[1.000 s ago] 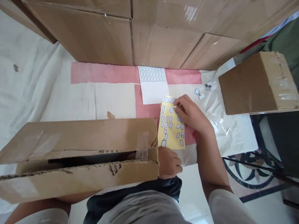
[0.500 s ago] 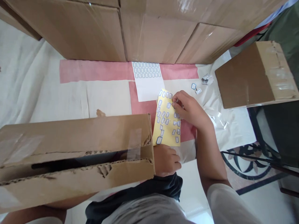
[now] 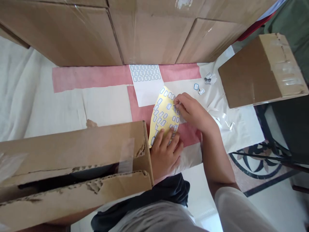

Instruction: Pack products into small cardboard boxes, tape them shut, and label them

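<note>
A yellow sheet [image 3: 166,111] bearing many small white labels with blue outlines lies on the cloth, its lower edge slightly lifted. My left hand [image 3: 166,154] rests on its lower part with the fingers spread. At the sheet's upper right edge, the fingertips of my right hand [image 3: 184,106] are pinched together; whatever is between them is too small to make out. Beyond the yellow sheet is a white sheet [image 3: 148,93] with rows of outlined labels along its top.
An open cardboard box [image 3: 72,138] stands at the left, close to my left wrist. Large taped cartons [image 3: 152,38] line the back. Another carton [image 3: 251,74] is at the right, near loose labels [image 3: 196,86] and crumpled clear scraps [image 3: 222,119].
My left hand has moved up from below the yellow sheet onto its lower part, with the fingers now spread. The sheet has tilted and bends slightly. The view has shifted a little.
</note>
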Tool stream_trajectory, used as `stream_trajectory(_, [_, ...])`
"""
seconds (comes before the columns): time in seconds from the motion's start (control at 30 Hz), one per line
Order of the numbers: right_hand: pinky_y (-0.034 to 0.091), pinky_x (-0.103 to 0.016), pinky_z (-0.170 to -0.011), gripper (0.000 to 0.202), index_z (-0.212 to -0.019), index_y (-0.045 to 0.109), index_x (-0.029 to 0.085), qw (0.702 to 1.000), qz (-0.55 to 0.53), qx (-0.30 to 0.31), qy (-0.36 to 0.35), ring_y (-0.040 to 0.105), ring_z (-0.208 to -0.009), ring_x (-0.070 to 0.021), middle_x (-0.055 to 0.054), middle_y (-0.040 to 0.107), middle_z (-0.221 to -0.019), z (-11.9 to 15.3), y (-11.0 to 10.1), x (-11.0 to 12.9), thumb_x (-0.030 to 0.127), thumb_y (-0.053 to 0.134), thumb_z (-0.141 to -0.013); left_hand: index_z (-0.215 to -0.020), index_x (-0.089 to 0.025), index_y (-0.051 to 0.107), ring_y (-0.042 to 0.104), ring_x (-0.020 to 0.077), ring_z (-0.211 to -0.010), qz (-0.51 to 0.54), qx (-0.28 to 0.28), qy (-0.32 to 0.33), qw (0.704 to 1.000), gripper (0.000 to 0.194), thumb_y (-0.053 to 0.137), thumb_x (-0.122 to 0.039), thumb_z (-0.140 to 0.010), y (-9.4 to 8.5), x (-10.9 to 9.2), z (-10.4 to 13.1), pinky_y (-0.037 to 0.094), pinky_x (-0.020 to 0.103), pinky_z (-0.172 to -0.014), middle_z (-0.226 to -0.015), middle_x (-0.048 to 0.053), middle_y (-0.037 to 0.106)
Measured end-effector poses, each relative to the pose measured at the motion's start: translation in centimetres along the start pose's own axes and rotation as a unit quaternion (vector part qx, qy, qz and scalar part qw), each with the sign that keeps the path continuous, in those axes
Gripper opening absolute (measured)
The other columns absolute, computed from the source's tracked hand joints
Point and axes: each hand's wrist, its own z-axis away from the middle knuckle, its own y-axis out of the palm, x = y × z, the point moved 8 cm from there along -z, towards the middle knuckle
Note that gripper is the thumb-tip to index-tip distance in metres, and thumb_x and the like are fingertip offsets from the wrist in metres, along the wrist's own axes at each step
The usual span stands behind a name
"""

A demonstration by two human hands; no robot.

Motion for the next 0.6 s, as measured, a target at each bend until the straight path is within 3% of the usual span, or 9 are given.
stream_trajectory(0.07, [0.041,-0.035,-0.071,0.012,-0.093,0.05,0.023,1.0,0.011,-0.003,0.004,0.052,-0.077,-0.021,-0.006,0.056,-0.092,0.0,-0.1,0.0,0.015,0.043,-0.098,-0.135,-0.016,0.061,0.047,0.0385,-0.146,0.004,0.023,-0.003,1.0,0.043,0.051,-0.039,-0.099,0.5,0.1,0.0,0.04,0.063,-0.12,-0.151,0.016,0.057])
stream_trajectory(0.37, [0.035,-0.033,-0.063,0.01,-0.095,0.047,0.024,0.998,-0.009,-0.002,0.059,0.052,-0.067,-0.0201,-0.001,0.057,-0.076,0.4,-0.5,-0.7,0.019,0.041,-0.102,-0.134,-0.016,0.062,0.05,0.0374,-0.143,-0.007,0.029,0.002,1.0,0.043,0.046,-0.038,-0.101,0.6,0.0,0.1,0.044,0.062,-0.115,-0.151,0.014,0.057])
stream_trajectory(0.5, [0.041,-0.035,-0.07,0.009,-0.096,0.05,0.024,0.998,-0.032,-0.042,0.029,0.053,-0.075,-0.0203,-0.005,0.059,-0.095,0.4,-1.1,0.3,0.02,0.044,-0.101,-0.134,-0.017,0.062,0.051,0.037,-0.142,-0.006,0.033,0.003,0.999,0.042,0.047,-0.038,-0.101,0.5,0.0,0.0,0.044,0.062,-0.115,-0.152,0.014,0.057])
stream_trajectory(0.6, [0.046,-0.034,-0.07,0.006,-0.098,0.053,0.024,0.989,-0.141,-0.038,-0.022,0.052,-0.077,-0.0181,-0.007,0.056,-0.109,0.7,-1.0,2.3,0.029,0.052,-0.102,-0.13,-0.017,0.064,0.05,0.0379,-0.142,-0.013,0.017,-0.009,1.0,0.04,0.05,-0.038,-0.1,0.1,0.3,-0.1,0.044,0.061,-0.114,-0.151,0.014,0.057])
